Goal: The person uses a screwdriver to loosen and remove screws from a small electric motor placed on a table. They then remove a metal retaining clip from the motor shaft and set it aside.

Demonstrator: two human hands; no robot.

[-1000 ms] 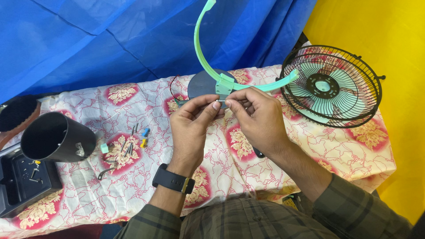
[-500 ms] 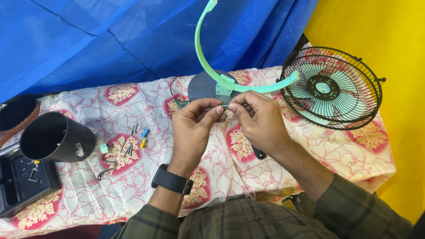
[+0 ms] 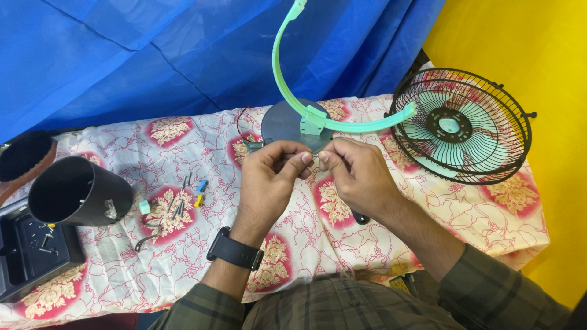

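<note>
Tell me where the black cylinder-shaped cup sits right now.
In the head view the black cup lies tipped at the table's left edge, above the black tray and left of the loose screws.

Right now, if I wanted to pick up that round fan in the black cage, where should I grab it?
Probably take the fan by the cage's outer rim, coming from above on the near side. It lies tilted at the table's right end with that rim bare. The wires are thin, so keep fingers out of the gaps. The green arm meets the far-left side, so avoid that.
</note>
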